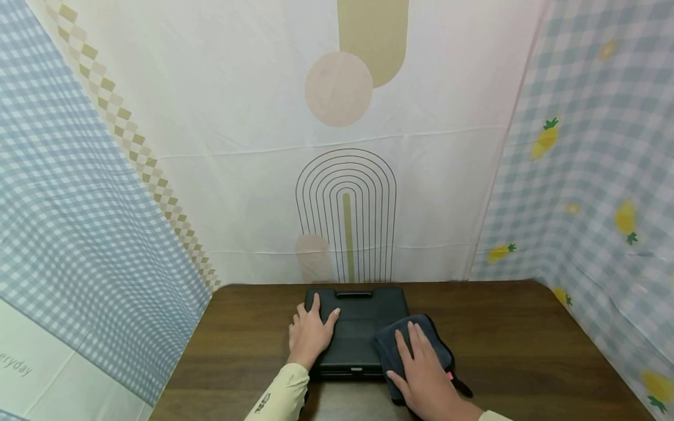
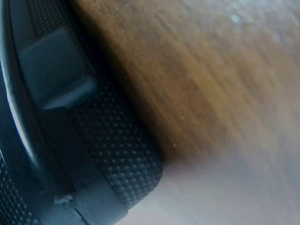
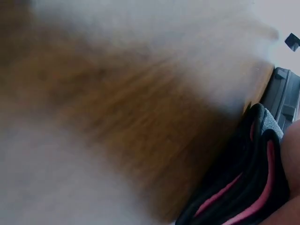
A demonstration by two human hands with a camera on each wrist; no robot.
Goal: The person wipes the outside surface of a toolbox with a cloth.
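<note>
A flat black plastic case (image 1: 354, 342) with a handle slot lies closed on the wooden table. My left hand (image 1: 309, 334) rests on its left side, fingers spread. Over the case's right front corner lies a folded dark grey cloth (image 1: 387, 346) with black edging. My right hand (image 1: 425, 374) lies on top of this cloth with its fingers extended. Close up in the left wrist view is the case's textured side (image 2: 110, 131) with a latch-like tab. The right wrist view shows the cloth's stacked black and pink edges (image 3: 243, 187) beside part of the hand.
The brown wooden table (image 1: 505, 345) extends to both sides of the case. Behind it hangs a pale printed curtain (image 1: 253, 204). Blue checked cloth hangs at the left (image 1: 95, 175) and at the right (image 1: 579, 193). A dark strap (image 1: 462, 386) sticks out beside the folded cloth.
</note>
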